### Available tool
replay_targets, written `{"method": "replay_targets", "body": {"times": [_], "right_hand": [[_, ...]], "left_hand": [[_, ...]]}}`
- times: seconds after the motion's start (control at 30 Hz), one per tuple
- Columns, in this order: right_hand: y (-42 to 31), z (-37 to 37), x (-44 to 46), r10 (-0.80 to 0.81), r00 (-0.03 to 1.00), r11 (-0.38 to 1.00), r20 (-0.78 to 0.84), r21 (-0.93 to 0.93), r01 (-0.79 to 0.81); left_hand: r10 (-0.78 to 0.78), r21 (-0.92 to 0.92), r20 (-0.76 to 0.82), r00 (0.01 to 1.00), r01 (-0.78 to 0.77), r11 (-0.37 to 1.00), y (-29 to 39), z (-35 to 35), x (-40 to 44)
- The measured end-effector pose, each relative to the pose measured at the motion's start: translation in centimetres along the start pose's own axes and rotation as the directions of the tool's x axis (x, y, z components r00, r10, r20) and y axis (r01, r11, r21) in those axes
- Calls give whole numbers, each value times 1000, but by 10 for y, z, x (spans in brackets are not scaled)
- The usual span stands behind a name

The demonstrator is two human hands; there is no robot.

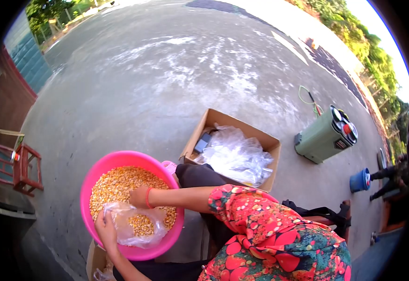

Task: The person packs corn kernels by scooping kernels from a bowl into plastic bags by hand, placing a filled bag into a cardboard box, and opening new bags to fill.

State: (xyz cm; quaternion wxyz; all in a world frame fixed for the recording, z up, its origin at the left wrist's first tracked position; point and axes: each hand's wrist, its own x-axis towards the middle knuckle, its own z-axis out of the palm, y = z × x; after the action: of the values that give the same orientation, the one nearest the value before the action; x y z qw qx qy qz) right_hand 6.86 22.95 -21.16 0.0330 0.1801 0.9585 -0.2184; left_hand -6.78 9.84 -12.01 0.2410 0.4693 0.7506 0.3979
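A pink basin [86,187] holds loose yellow corn kernels [120,180]. Over its near side lies a clear plastic bag [141,238] with some kernels visible in it or through it. My left hand [105,229] grips the bag's edge at the basin's lower left rim, fingers closed on the plastic. My right hand [140,196], a red band at the wrist, is down at the corn beside the bag's upper edge. Its fingers look curled, and what they hold is hidden.
A cardboard box [195,136] of clear plastic bags [237,152] stands beside my leg. Farther right are a green backpack sprayer tank [324,136] and a blue bucket [360,180]. A wooden chair [26,168] stands at far left. Another box [94,262] sits below the basin.
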Motion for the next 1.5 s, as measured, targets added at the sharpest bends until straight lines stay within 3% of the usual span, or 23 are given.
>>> {"method": "replay_targets", "body": {"times": [0.03,0.1,0.2,0.37,0.4,0.43,0.47,0.5,0.67,0.7,0.77,0.83,0.93,0.97,1.03,1.1,1.17,1.23,1.3,1.33,1.4,1.43,1.5], "right_hand": [[0,-2,-5,31,1000,1000,-4,1,-31],[-7,-2,-4,-92,978,994,187,-46,102],[-7,0,3,-69,965,992,252,-87,94],[-6,-25,-1,-119,985,992,122,-24,122],[-6,-33,1,0,992,954,127,297,-38],[-7,-45,-1,110,978,792,178,579,-194],[-7,-55,-6,69,993,663,92,740,-114],[-5,-61,-2,53,991,504,120,854,-130],[-5,-78,5,72,997,59,32,998,-37],[-9,-84,3,55,998,62,39,997,-42],[-16,-97,-5,-2,1000,-70,21,997,-21],[-21,-101,-12,-86,995,-63,42,997,-47],[-31,-89,-17,-325,942,127,80,991,-40],[-32,-84,-17,-333,939,123,84,991,-45],[-35,-82,-19,-527,848,501,61,828,252],[-33,-83,-24,-496,857,541,142,823,176],[-28,-85,-22,-425,905,499,-24,828,256],[-21,-92,-18,-187,970,523,-153,821,230],[-8,-95,-14,53,929,833,-367,529,161],[-5,-89,-14,51,931,832,-363,531,161],[4,-73,-15,41,944,947,-326,314,68],[9,-65,-16,37,946,947,-323,314,70],[9,-42,-17,24,993,994,-112,109,-12]], "left_hand": [[-16,-31,13,1000,17,999,-2,0,0],[-35,-51,27,999,36,998,-3,-1,-1],[-29,-91,32,999,32,995,5,1,-1],[-29,-97,5,1000,30,995,3,-1,-2],[-72,-130,14,997,74,989,10,-1,-3],[-79,-126,-9,997,77,989,9,-1,-3],[-73,-143,-7,997,71,987,4,1,-2],[-68,-158,-5,998,67,985,3,-1,-2],[-106,-61,-47,993,103,993,10,-3,-4],[-116,-61,-63,991,113,992,11,-3,-4],[-122,-28,-66,990,121,992,11,-3,-3],[-149,-18,-84,985,148,989,19,-4,-4],[-139,14,-77,987,141,990,21,-5,-5],[-148,16,-82,986,150,989,19,-5,-5],[-159,22,-87,983,161,987,15,-5,-3],[-150,47,-88,985,154,987,15,-6,-3],[-158,-7,-80,984,158,987,20,-5,-4],[-133,-7,-81,988,133,991,10,-5,-3],[-111,-6,-78,991,111,994,7,-4,-4],[-120,-7,-86,989,120,993,9,-5,-5],[-131,-8,-97,987,131,991,11,-5,-4],[-109,-10,-94,990,108,994,10,-5,-3],[-119,-2,-106,987,119,993,8,-6,-6]]}}
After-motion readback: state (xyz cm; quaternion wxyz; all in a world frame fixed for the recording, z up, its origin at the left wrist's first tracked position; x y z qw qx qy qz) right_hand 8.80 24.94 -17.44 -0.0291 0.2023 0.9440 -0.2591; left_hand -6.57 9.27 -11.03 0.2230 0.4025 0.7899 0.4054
